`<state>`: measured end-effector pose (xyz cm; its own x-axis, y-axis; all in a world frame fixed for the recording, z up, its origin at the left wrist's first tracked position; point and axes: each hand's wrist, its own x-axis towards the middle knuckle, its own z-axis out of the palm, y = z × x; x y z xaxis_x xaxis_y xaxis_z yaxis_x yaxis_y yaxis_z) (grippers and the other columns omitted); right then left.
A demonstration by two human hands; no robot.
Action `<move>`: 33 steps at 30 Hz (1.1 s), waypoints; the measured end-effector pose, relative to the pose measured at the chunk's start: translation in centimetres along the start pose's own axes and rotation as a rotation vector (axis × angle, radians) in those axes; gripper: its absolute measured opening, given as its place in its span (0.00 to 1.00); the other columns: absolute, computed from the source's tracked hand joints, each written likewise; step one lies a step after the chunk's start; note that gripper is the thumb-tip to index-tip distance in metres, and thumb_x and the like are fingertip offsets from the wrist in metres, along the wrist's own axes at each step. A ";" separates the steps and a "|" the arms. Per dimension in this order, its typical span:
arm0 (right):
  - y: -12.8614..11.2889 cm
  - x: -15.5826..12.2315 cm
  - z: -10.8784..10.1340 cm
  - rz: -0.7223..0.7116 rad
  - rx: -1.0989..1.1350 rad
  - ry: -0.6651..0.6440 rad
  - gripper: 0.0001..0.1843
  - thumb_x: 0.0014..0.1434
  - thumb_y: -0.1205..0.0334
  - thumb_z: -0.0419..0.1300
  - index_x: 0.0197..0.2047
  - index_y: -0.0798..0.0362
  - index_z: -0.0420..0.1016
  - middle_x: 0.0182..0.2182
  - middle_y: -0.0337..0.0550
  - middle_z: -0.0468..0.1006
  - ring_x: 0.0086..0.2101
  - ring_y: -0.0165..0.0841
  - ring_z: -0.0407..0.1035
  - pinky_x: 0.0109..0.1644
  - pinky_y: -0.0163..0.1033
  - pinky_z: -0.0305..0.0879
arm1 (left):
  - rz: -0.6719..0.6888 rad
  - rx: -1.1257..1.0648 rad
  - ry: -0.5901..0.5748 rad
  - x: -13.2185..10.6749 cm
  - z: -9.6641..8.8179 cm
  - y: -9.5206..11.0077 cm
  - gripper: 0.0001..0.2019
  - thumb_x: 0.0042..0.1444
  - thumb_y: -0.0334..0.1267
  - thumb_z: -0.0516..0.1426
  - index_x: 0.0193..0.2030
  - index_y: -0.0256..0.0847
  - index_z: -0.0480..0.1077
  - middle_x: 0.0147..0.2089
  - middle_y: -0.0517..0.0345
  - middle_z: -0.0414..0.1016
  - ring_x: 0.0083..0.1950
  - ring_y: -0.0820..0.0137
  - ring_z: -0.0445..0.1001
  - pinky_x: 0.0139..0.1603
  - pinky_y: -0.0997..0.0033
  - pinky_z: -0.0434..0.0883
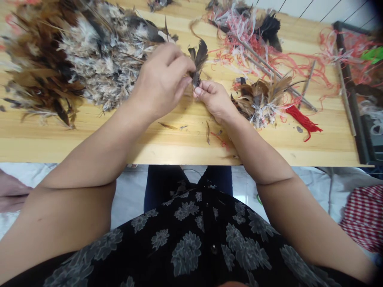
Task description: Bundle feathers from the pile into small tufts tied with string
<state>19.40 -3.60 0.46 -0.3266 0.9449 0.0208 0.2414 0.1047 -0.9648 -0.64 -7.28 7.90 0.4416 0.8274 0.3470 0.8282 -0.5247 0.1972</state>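
A small dark feather bunch (199, 56) stands upright between my hands over the wooden table (119, 145). My right hand (216, 99) pinches its lower end between thumb and fingers. Just beside it, my left hand (167, 75) has thumb and fingers closed at the side of the feathers; whether it grips a feather or something finer is hidden. Left of my left hand lies a large heap of grey-white fluffy feathers (98, 59), with brown feathers (38, 63) at its far left. Near my right wrist rests a pile of tied brown feather bunches (263, 97).
Red yarn strands (303, 119) lie right of the bunches. Farther back are tangled pink and white strings (236, 28), thin sticks (278, 73) and black feathers (271, 30). A dark-framed tray (348, 83) sits at the right edge. Loose feather bits (167, 126) are scattered near the front.
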 end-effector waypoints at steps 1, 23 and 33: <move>-0.1 0.0 -0.1 -0.004 0.009 0.012 0.19 0.78 0.55 0.65 0.33 0.51 0.72 0.31 0.36 0.69 0.38 0.29 0.68 0.60 0.40 0.77 | -0.017 -0.005 0.078 -0.1 -0.2 -0.3 0.19 0.79 0.41 0.49 0.62 0.42 0.80 0.64 0.44 0.78 0.71 0.50 0.77 0.72 0.45 0.76; -0.3 -0.7 0.4 -0.052 0.349 0.006 0.36 0.43 0.25 0.82 0.30 0.51 0.81 0.30 0.39 0.79 0.35 0.31 0.67 0.49 0.43 0.68 | -0.386 -1.264 0.072 1.7 5.8 -0.6 0.25 0.50 0.54 0.81 0.27 0.37 0.77 0.27 0.56 0.78 0.30 0.69 0.75 0.36 0.72 0.71; 2.6 1.1 -0.4 -0.035 0.369 0.023 0.34 0.37 0.28 0.86 0.27 0.46 0.80 0.31 0.48 0.82 0.36 0.41 0.75 0.55 0.56 0.78 | -0.325 -1.158 0.013 3.3 6.9 -1.2 0.22 0.66 0.43 0.75 0.26 0.39 0.74 0.27 0.59 0.75 0.32 0.69 0.69 0.38 0.67 0.67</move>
<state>20.03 -2.15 -1.88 -0.3071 0.9499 0.0578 -0.1170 0.0226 -0.9929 2.22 -2.57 2.52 0.2607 0.9558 0.1358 0.0956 -0.1655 0.9816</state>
